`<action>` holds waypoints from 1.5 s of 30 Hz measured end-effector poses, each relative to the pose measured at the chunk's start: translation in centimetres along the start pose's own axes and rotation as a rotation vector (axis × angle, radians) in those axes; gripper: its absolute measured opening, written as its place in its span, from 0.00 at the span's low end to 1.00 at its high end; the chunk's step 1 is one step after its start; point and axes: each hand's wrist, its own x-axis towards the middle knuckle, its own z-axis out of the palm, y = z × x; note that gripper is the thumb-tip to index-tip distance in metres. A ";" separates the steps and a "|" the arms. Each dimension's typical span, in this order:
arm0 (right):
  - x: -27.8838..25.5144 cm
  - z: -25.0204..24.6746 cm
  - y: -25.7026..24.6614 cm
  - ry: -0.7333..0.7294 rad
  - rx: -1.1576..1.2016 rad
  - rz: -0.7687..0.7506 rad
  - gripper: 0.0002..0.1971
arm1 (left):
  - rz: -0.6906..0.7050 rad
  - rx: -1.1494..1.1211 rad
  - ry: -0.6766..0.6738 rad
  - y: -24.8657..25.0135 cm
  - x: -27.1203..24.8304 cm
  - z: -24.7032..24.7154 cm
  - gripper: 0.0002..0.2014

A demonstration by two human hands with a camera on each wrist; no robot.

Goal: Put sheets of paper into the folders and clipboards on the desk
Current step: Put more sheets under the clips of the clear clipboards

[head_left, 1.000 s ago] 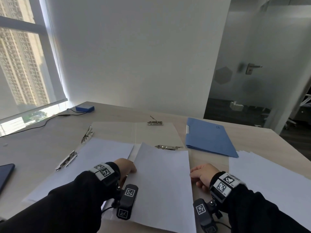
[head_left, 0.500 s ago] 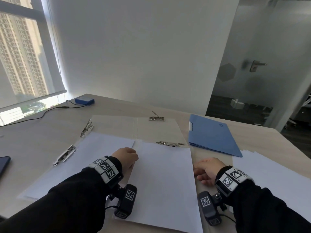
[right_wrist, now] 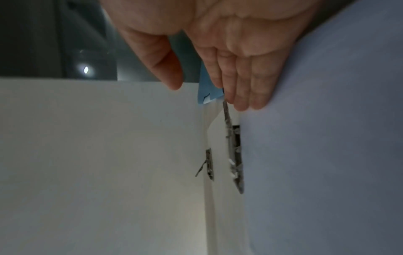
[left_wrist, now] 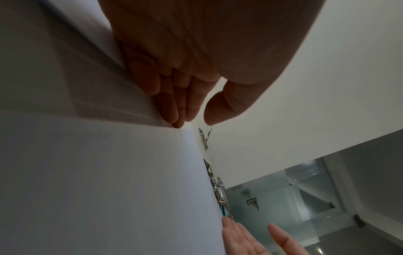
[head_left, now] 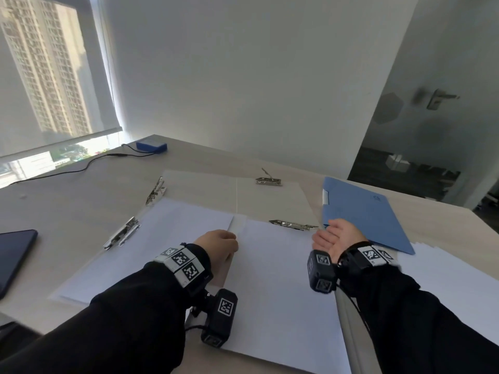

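Note:
A white sheet [head_left: 275, 279] lies on the middle beige clipboard [head_left: 270, 203], its top edge at the metal clip [head_left: 293, 224]. My left hand [head_left: 226, 242] rests at the sheet's upper left edge; in the left wrist view its fingertips [left_wrist: 176, 120] touch that edge and the thumb stands apart. My right hand [head_left: 324, 234] is open, palm turned inward, its straight fingers [right_wrist: 240, 89] at the right end of the clip [right_wrist: 235, 155]. To the left, a second sheet [head_left: 151, 247] lies on another clipboard. A shut blue folder [head_left: 361, 211] sits just behind my right hand.
A stack of loose white paper [head_left: 453, 287] lies at the right. A dark tablet [head_left: 13, 255] sits at the desk's left edge. A blue box [head_left: 151, 145] with a black cable [head_left: 81, 166] is at the far corner by the window.
My right hand has moved forward along the sheet's right edge to the clip and turned palm inward with fingers straightened. My left hand has shifted slightly forward along the left edge.

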 end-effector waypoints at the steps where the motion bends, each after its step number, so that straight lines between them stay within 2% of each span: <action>1: 0.2 0.3 -0.3 -0.003 0.039 -0.001 0.29 | 0.000 0.007 -0.007 0.0 0.0 0.0 0.04; 3: 0.2 1.2 -0.5 -0.031 0.059 -0.028 0.24 | -0.002 0.011 -0.017 0.1 0.0 -0.1 0.04; 4: 0.6 1.8 -0.4 -0.048 -0.012 -0.067 0.18 | -0.002 0.009 -0.018 0.0 0.1 -0.1 0.04; 6: 1.0 3.1 -0.1 -0.066 -0.375 -0.205 0.07 | -0.003 -0.005 -0.020 -0.1 0.2 -0.1 0.05; 7: 1.5 4.0 0.2 -0.074 -0.626 -0.294 0.06 | -0.006 -0.009 -0.021 -0.2 0.3 -0.1 0.07; 8: 1.6 4.9 0.5 -0.070 -0.852 -0.348 0.07 | -0.012 -0.014 -0.021 -0.3 0.4 -0.2 0.10; 11: 0.8 7.2 0.9 -0.150 -1.416 -0.408 0.22 | -0.027 -0.034 -0.029 -0.4 0.6 -0.3 0.12; 13: 0.8 8.3 1.0 -0.201 -1.671 -0.358 0.30 | -0.025 -0.040 -0.040 -0.4 0.6 -0.5 0.10; 15: 0.7 9.0 1.0 -0.228 -1.882 -0.299 0.33 | -0.027 -0.054 -0.043 -0.4 0.6 -0.5 0.11; 19: 0.1 9.6 1.1 -0.223 -2.160 -0.230 0.37 | -0.042 -0.073 -0.046 -0.5 0.8 -0.5 0.14; 25: 0.1 9.7 1.3 -0.234 -2.278 -0.232 0.38 | -0.035 -0.065 -0.033 -0.4 0.8 -0.2 0.08; 28: 0.6 9.3 1.5 -0.265 -2.276 -0.246 0.38 | -0.050 -0.062 -0.015 -0.3 0.8 -0.1 0.12; 31: 0.5 8.3 1.4 -0.280 -2.109 -0.298 0.38 | -0.060 -0.033 -0.009 -0.2 0.6 0.0 0.17; 34: -0.1 5.9 1.0 -0.323 -1.698 -0.350 0.35 | -0.065 -0.015 -0.016 -0.2 0.4 0.0 0.20; 38: -1.6 0.3 0.7 -0.157 -1.262 -0.354 0.22 | -0.060 0.014 -0.024 -0.3 0.3 0.2 0.22; 41: -3.2 -3.4 0.4 -0.020 -1.045 -0.290 0.14 | -0.048 0.033 -0.015 -0.4 0.4 0.2 0.22; 45: -5.5 -6.0 0.6 0.014 -0.585 -0.127 0.08 | -0.037 0.062 -0.015 0.0 0.4 0.2 0.19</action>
